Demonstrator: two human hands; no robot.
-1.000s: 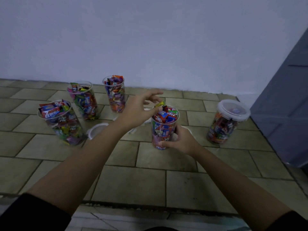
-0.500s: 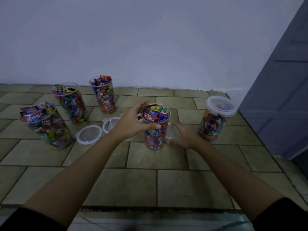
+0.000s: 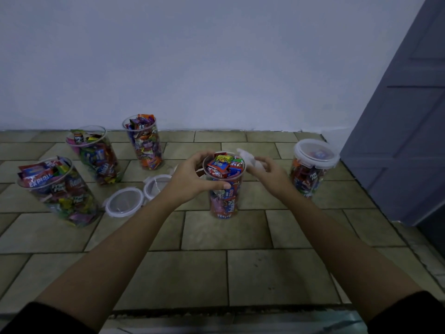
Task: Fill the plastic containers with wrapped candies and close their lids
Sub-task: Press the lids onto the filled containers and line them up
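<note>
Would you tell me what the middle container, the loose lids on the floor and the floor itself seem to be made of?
The container: clear, glossy plastic, probably; the candies show through its wall. The lids: translucent whitish plastic, with thicker white rims. The floor: matte tiles, ceramic or stone by the look, with dark joints.

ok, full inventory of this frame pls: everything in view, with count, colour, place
Open clear plastic containers of mixed-colour wrapped candies: 4; three at left, plus the centre container.
Lidded clear plastic container: 1, candies inside, white-rimmed lid; right, near the door.
Loose round clear lids: 2, white rims; on the floor left of centre.
Held lid: 1, whitish, blurred; just right of the centre container's rim.
Tiled floor: 1, beige-brown; under everything.
Wall: 1, white; behind.
Door: 1, grey; right edge.
Left hand: 1; grips the centre container near its rim.
Right hand: 1; holds the held lid.
</note>
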